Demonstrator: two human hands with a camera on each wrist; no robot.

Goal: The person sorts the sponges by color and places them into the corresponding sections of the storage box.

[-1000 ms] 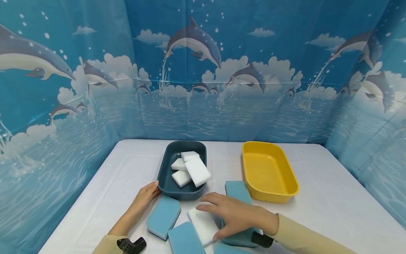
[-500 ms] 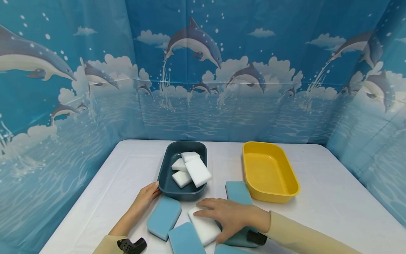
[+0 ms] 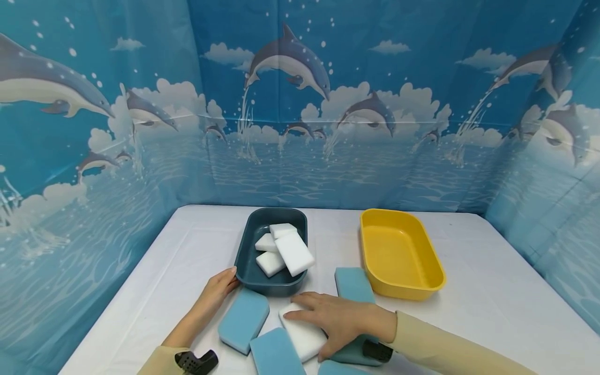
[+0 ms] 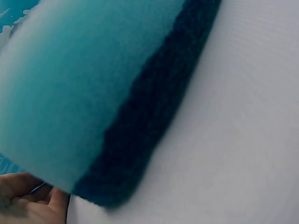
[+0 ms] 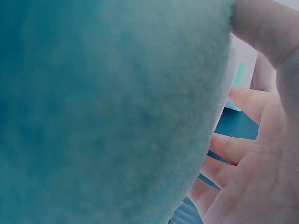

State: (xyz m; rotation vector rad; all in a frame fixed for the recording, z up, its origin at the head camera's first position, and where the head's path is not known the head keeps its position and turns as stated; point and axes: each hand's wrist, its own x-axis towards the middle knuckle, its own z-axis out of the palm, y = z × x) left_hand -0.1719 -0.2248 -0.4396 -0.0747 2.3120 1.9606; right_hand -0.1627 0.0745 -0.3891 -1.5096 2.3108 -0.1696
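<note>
A dark blue bin (image 3: 250, 226) holds several white sponges (image 3: 294, 252). My left hand (image 3: 216, 290) is at the bin's near-left corner, its fingertips against the rim; the left wrist view shows part of this hand (image 4: 35, 200) with bent fingers. My right hand (image 3: 341, 319) grips a white sponge (image 3: 300, 333) lying on the table, fingers over the far end and thumb at the near right corner. In the right wrist view a blue sponge (image 5: 103, 112) covers most of the picture, and the hand's fingers (image 5: 229, 149) reach behind it.
Blue sponges lie around the white one: one on the left (image 3: 244, 320), one in front (image 3: 277, 351), one at the bottom edge (image 3: 339, 369) and one behind the right hand (image 3: 354, 284). A yellow bin (image 3: 398, 255) stands at the right. A dolphin-print curtain (image 3: 300, 172) surrounds the table.
My right hand has come down onto the white sponge and its fingers have closed in around it. The left hand keeps its place at the dark blue bin.
</note>
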